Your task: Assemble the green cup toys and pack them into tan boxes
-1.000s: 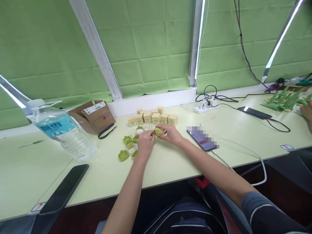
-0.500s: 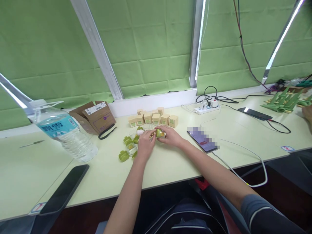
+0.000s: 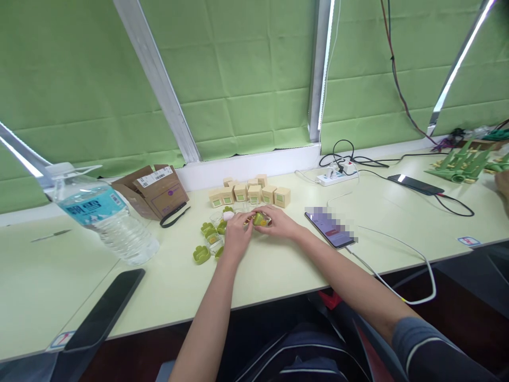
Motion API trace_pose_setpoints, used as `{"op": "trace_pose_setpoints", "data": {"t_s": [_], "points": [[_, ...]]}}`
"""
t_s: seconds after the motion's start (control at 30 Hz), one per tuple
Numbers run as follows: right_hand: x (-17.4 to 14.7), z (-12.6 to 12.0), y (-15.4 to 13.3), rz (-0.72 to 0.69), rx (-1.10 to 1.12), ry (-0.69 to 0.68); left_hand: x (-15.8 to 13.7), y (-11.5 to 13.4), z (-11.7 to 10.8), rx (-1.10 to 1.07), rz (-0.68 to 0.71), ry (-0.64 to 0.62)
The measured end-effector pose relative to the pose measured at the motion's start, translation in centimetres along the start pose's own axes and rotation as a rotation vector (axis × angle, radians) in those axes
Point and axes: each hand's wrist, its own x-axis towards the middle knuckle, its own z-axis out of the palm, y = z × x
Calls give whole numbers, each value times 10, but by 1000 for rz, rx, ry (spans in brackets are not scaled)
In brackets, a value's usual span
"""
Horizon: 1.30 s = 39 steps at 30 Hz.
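The right sleeve [image 3: 449,361] is short and loose, mostly a very dark navy, and ends in a wide greyish-blue band [image 3: 409,328] set off by a thin, curved white line [image 3: 417,344]. Below the near edge of the desk [image 3: 286,270], a dark blue garment [image 3: 306,339] spreads in soft folds, crossed by more slim white lines that bend with the cloth. The left forearm [image 3: 212,323], the right forearm [image 3: 350,278], the left grip [image 3: 238,231] and the right grip [image 3: 280,223] are all bare
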Motion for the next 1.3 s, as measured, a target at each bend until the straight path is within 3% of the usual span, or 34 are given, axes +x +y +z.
{"op": "trace_pose_setpoints", "data": {"t_s": [0.7, 1.3], "points": [[1, -1, 16, 123, -106, 3, 0, 6, 0, -20, -42, 4], [-1, -18, 17, 381, -253, 19, 0, 5, 0, -57, -52, -1]]}}
